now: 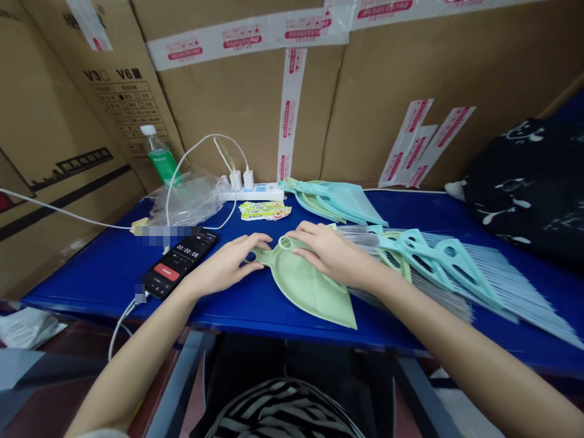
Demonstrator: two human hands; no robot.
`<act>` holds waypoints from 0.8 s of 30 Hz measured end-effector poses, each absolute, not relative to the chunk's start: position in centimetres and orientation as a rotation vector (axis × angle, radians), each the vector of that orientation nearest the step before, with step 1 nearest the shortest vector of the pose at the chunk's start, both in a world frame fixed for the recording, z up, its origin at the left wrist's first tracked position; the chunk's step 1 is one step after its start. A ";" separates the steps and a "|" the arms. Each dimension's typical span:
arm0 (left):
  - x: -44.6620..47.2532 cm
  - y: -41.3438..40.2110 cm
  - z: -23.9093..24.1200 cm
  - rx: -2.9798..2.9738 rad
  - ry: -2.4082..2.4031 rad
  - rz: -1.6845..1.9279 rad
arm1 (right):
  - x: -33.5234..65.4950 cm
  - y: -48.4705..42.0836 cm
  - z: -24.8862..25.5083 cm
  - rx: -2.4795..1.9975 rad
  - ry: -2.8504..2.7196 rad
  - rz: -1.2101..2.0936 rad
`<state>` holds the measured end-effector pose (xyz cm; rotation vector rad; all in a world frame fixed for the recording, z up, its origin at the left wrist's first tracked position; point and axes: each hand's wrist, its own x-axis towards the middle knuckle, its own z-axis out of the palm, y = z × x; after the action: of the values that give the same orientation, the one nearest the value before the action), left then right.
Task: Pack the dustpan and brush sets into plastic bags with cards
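So the light green dustpan [310,292] is right at the near edge of the blue bench [255,313], about mid-way along, wide mouth pointing near and right. Left hand [223,264] has its handle end pinched between thumb and fingers. Right hand [335,252] is over the pan's far side, thumb and fingers closed around a green handle [285,243] with a ring at the tip; can't really tell what's under the palm.

Just right of that there's a pile of brushes [438,261], blue and green handles, bristles fanning out right. Far side has a stack of blue and green dustpans [351,201], next to a white power strip [262,192] and some yellow packets [264,211]. Phone [182,261] on the left is running a timer, with a crumpled clear bag [187,204] and a bottle of green stuff [162,161] beyond it.
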<state>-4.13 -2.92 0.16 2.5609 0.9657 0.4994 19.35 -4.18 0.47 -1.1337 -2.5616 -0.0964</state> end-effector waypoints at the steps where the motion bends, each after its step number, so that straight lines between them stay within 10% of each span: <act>1: -4.2 -3.0 0.1 2.554 0.982 0.505 | 19.0 -4.3 0.4 -1.128 -2.572 -0.085; 24: -4.4 -3.2 -0.2 2.542 1.326 0.387 | 20.7 -3.8 -0.2 -0.810 -2.541 0.139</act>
<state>-4.37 -3.23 -0.18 2.5417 1.3265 0.3869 20.65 -3.81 -0.23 -0.8100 -2.5411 0.1385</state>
